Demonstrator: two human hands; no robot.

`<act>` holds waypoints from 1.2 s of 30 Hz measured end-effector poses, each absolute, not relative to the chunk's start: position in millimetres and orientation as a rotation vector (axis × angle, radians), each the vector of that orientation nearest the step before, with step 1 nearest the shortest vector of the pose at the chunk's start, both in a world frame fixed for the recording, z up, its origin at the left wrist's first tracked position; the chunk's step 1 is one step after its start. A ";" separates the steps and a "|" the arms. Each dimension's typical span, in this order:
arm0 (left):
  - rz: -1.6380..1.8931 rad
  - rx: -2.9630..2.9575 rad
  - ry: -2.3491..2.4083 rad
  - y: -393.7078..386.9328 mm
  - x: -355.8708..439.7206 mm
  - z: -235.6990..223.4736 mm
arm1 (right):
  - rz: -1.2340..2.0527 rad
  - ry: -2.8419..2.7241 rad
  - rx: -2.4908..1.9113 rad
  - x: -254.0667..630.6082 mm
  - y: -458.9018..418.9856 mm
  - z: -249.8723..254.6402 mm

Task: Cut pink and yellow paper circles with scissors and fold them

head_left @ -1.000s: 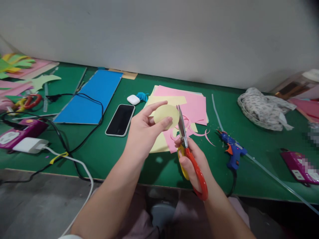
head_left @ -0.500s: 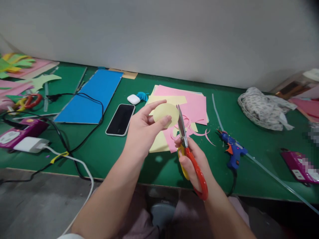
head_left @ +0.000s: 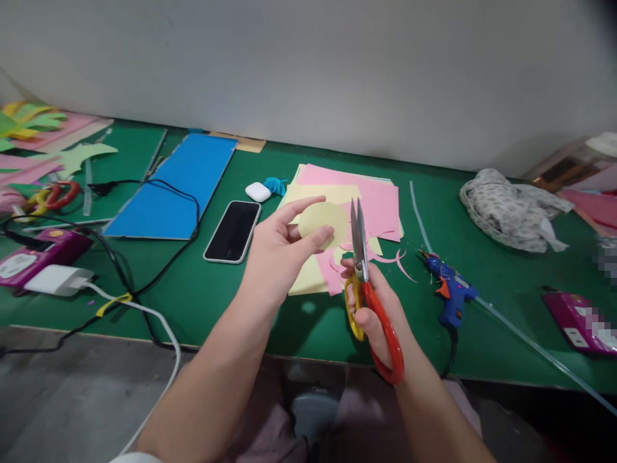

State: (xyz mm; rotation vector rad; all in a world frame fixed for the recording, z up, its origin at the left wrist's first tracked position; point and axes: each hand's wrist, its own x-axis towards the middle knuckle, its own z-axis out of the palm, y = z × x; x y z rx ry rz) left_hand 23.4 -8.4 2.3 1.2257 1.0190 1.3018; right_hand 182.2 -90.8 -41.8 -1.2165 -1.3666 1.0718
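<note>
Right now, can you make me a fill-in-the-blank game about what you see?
1. The ____ hand holds the scissors.
2. The round paper in the left hand is coloured pale ____.
3. The body of the hot glue gun is coloured ____.
4. The smartphone lies in the picture's ____ half.

Missing words: right; yellow; blue; left.

Bare forearms (head_left: 222,360) angled inward, left hand (head_left: 279,257) in a pinch, right hand (head_left: 392,308) curled, slightly lower

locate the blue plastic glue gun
At right in the head view, the blue plastic glue gun lies on the green tabletop between the right hand and magenta power strip.
</note>
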 end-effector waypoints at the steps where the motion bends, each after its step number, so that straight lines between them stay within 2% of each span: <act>1: 1.292 1.232 1.019 -8.8 23.8 2.6 | 1.073 -1.363 -1.218 183.2 -90.2 -41.9; 12: 1.261 1.198 0.911 -13.7 30.8 1.6 | 1.010 -1.348 -1.215 182.4 -88.0 -42.1; 20: 0.687 1.447 0.814 -15.7 30.4 2.3 | 0.814 -1.123 -1.202 193.7 -84.3 -36.4; 23: 0.613 1.558 0.786 -16.6 32.0 0.0 | 0.829 -1.094 -1.165 197.8 -81.7 -37.3; 27: 0.622 1.556 0.790 -14.5 35.4 -4.9 | 0.790 -1.138 -1.208 198.9 -80.2 -37.3; 33: 0.897 1.280 0.854 -12.9 43.4 -9.5 | 0.837 -1.134 -1.228 196.0 -78.9 -36.7; 36: 0.884 1.288 0.857 -13.2 44.5 -9.1 | 0.810 -1.157 -1.221 198.3 -77.9 -38.6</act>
